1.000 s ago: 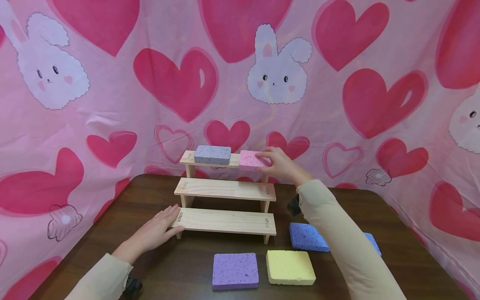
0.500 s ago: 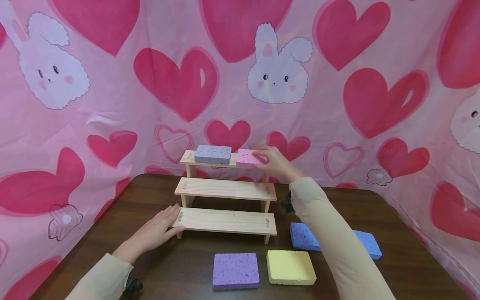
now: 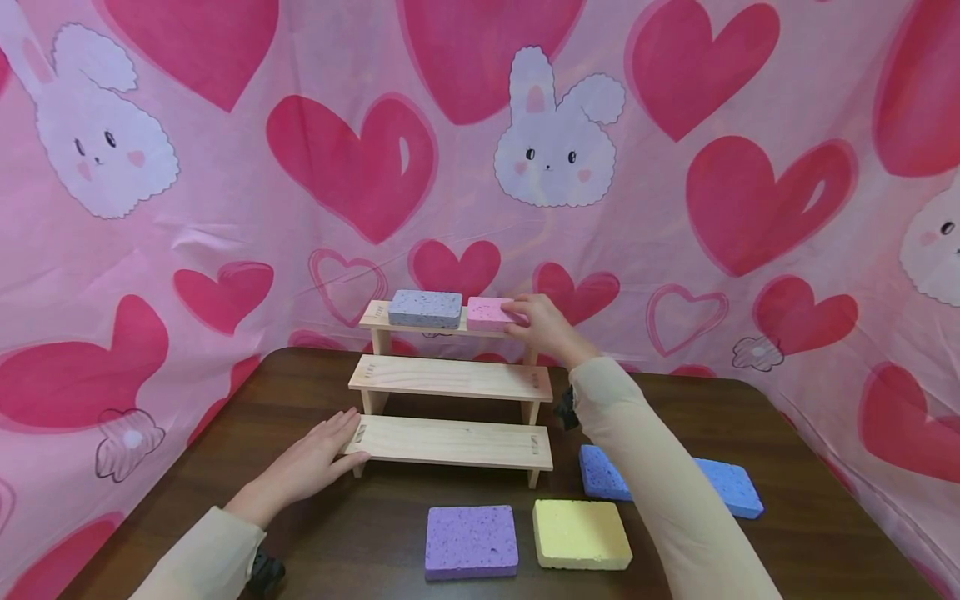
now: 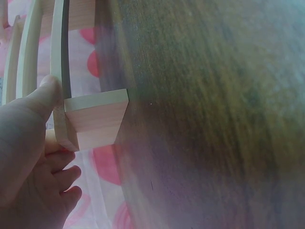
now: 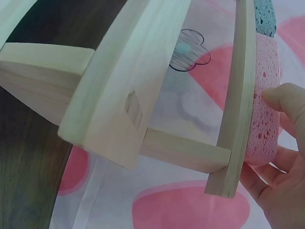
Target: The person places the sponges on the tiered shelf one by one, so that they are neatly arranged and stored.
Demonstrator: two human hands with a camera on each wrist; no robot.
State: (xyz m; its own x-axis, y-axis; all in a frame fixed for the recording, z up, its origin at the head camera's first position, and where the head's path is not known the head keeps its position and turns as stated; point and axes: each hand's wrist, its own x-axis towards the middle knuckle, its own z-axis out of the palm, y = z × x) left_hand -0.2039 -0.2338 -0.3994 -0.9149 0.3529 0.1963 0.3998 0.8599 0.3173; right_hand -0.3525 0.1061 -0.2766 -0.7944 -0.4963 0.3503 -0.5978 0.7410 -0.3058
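A three-tier wooden step shelf [image 3: 450,441] stands on the dark table. On its top tier, my right hand [image 3: 551,330] grips a pink sponge [image 3: 485,313] by its right end, thumb at the front face and fingers behind. The right wrist view has this pink sponge [image 5: 266,102] lying along the tier, its far end close against a grey-blue sponge [image 5: 265,18]. That grey-blue sponge [image 3: 424,308] sits left of it. My left hand [image 3: 303,467] holds the left end of the bottom tier; in the left wrist view the thumb [image 4: 47,90] presses the shelf's front edge, other fingers curled behind.
In front of the shelf lie a purple sponge [image 3: 471,540] and a yellow sponge [image 3: 582,533]. Two blue sponges, one on the left [image 3: 602,472] and one on the right [image 3: 733,487], are partly behind my right forearm. A pink heart-and-rabbit cloth [image 3: 480,167] hangs behind the table.
My right hand has slid the pink sponge leftward along the top tier, closer to the grey-blue one. The right forearm moved left, exposing more of the right blue sponge. My left hand stayed put.
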